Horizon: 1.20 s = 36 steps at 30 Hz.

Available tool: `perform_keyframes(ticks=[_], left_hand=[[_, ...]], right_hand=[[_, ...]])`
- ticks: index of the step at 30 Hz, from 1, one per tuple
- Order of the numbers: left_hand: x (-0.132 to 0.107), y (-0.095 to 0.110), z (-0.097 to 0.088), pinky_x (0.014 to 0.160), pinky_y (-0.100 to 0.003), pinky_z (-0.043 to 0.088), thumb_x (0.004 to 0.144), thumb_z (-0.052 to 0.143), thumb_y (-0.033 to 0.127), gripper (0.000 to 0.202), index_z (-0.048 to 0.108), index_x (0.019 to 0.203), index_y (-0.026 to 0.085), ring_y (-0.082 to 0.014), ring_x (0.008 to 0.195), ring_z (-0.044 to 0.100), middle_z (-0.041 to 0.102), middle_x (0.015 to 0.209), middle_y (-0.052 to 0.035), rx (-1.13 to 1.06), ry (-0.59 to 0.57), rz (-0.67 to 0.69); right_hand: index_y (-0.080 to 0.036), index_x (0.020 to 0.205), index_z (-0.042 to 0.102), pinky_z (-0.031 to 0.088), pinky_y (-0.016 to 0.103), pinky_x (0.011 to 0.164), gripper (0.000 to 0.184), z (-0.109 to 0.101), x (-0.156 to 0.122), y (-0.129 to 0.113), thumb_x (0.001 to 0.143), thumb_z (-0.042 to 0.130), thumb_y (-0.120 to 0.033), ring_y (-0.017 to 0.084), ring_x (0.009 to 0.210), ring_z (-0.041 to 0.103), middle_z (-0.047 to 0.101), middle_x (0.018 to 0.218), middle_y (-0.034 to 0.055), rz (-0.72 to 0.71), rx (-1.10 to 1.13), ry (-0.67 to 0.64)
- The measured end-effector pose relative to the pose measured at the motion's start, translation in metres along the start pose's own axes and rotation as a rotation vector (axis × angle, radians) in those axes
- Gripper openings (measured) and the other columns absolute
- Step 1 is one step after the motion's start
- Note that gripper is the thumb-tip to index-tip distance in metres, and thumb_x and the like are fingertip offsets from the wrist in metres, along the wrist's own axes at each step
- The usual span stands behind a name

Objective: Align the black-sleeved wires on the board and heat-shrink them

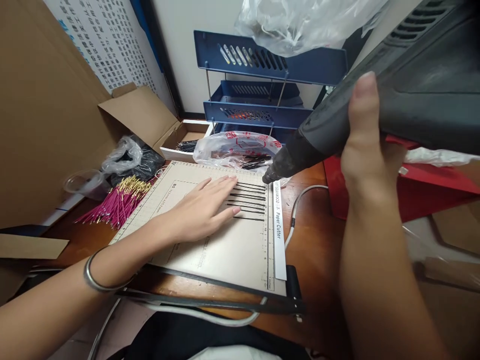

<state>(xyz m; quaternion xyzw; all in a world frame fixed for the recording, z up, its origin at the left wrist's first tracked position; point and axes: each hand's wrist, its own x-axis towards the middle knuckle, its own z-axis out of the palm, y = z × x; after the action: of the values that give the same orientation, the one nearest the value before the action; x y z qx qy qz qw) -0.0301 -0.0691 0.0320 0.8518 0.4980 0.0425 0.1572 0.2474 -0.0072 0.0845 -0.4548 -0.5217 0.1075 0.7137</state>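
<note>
My right hand [369, 135] grips a dark grey heat gun [330, 117], thumb along its upper side. The gun's nozzle [275, 167] points down and left, at the right ends of several thin black strands [252, 199], possibly wires or tubing. These lie side by side on a cream paper cutter board [225, 255] printed with a grid and rulers. My left hand [200, 207] rests flat over the strands' left ends, fingers stretched and spread, hiding that part of them. A metal bangle circles the left wrist.
Left of the board lies a bundle of magenta strands with gold tips [116, 202]. Behind it are a clear plastic bag [236, 150], an open cardboard box [144, 112] and a blue tiered tray rack [258, 112]. A white cable [300, 202] runs along the right; a red box [431, 187] stands beyond.
</note>
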Motion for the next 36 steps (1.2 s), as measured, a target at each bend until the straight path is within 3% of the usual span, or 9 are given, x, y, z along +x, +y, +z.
perform_keyframes(ticks=[5,10,14,19,26,31,36], left_hand=[[0.010,0.003,0.009,0.141,-0.050,0.010,0.110,0.024,0.064,0.083,0.021,0.176,0.014,-0.0273,0.171,0.017,0.017,0.181,-0.0104,0.041,-0.048,-0.026],[0.015,0.012,0.009,0.141,-0.048,0.006,0.110,0.022,0.064,0.084,0.019,0.176,0.012,-0.0253,0.172,0.013,0.013,0.181,-0.0098,0.057,-0.063,-0.042],[-0.002,0.016,0.011,0.142,-0.051,0.009,0.110,0.021,0.067,0.084,0.021,0.176,0.014,-0.0273,0.171,0.017,0.015,0.181,-0.0087,0.067,-0.027,-0.063],[-0.035,0.024,0.025,0.142,-0.052,0.017,0.109,0.025,0.072,0.085,0.024,0.176,0.020,-0.0285,0.170,0.023,0.020,0.180,-0.0065,0.081,0.026,-0.076],[-0.063,0.039,0.051,0.141,-0.055,0.022,0.112,0.033,0.065,0.079,0.013,0.178,0.026,-0.0278,0.168,0.028,0.023,0.180,-0.0043,0.154,0.198,-0.009],[-0.059,0.049,0.049,0.139,-0.061,0.021,0.114,0.028,0.065,0.075,0.031,0.173,0.020,-0.0299,0.168,0.029,0.030,0.178,-0.0053,0.217,0.144,0.007],[-0.058,0.051,0.049,0.139,-0.065,0.017,0.113,0.025,0.069,0.077,0.036,0.171,0.018,-0.0322,0.167,0.029,0.031,0.177,-0.0058,0.231,0.116,-0.001]], right_hand=[[-0.022,0.147,0.067,0.035,0.048,0.138,0.087,0.000,-0.001,0.000,0.077,0.084,-0.072,0.029,0.156,0.053,0.061,0.161,0.0081,0.014,0.040,0.035],[-0.025,0.146,0.067,0.036,0.044,0.138,0.078,-0.003,0.001,-0.004,0.082,0.083,-0.066,0.025,0.155,0.054,0.062,0.160,0.0032,0.015,0.057,0.040],[-0.020,0.149,0.064,0.039,0.037,0.137,0.072,-0.010,0.004,-0.010,0.090,0.079,-0.059,0.020,0.155,0.054,0.061,0.161,0.0013,0.023,0.133,-0.004],[-0.026,0.148,0.065,0.038,0.039,0.138,0.068,-0.019,0.004,-0.017,0.091,0.076,-0.062,0.021,0.157,0.052,0.063,0.159,-0.0040,0.031,0.064,-0.167],[-0.028,0.147,0.067,0.034,0.038,0.140,0.066,-0.015,0.002,-0.029,0.091,0.076,-0.061,0.020,0.159,0.049,0.063,0.157,-0.0096,0.095,0.058,-0.214],[-0.035,0.143,0.070,0.032,0.046,0.141,0.073,-0.013,-0.002,-0.023,0.082,0.081,-0.071,0.024,0.159,0.049,0.064,0.157,-0.0113,0.088,0.080,-0.246],[-0.036,0.142,0.071,0.032,0.044,0.142,0.066,-0.014,-0.002,-0.019,0.085,0.080,-0.069,0.022,0.159,0.048,0.064,0.155,-0.0129,0.037,0.112,-0.248]])
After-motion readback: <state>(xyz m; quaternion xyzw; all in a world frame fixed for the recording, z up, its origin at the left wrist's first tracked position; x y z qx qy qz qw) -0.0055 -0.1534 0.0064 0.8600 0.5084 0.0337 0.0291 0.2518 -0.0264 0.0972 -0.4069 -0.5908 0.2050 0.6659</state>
